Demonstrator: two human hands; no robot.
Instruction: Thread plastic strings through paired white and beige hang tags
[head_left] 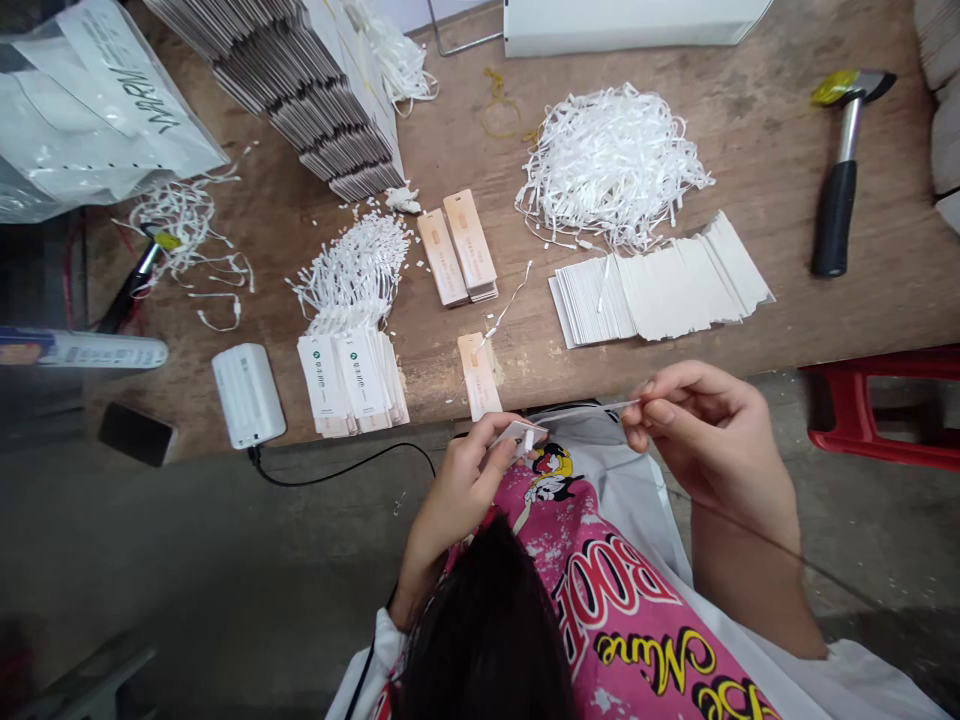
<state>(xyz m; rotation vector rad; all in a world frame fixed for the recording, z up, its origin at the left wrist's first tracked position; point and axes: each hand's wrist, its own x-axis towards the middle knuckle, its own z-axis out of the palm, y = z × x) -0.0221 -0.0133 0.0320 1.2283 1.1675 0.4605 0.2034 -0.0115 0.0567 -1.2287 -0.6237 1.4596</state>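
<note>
Near the table's front edge, my left hand (472, 470) pinches a small white tag (519, 434) between thumb and fingers. A white string (581, 410) runs from the tag to my right hand (694, 425), whose thumb and fingertips are closed on its end. The string looks stretched between the two hands. Just beyond my left hand, an orange-and-white tag (480, 375) lies at the table edge, with a loose string (510, 305) beside it.
Behind are a heap of white strings (611, 165), a row of folded cards (660, 290), two orange tag stacks (459, 248) and strung tags (352, 380). A hammer (836, 200) lies right; a white power bank (249, 395) and phone (136, 433) left. A red stool (885, 405) stands right.
</note>
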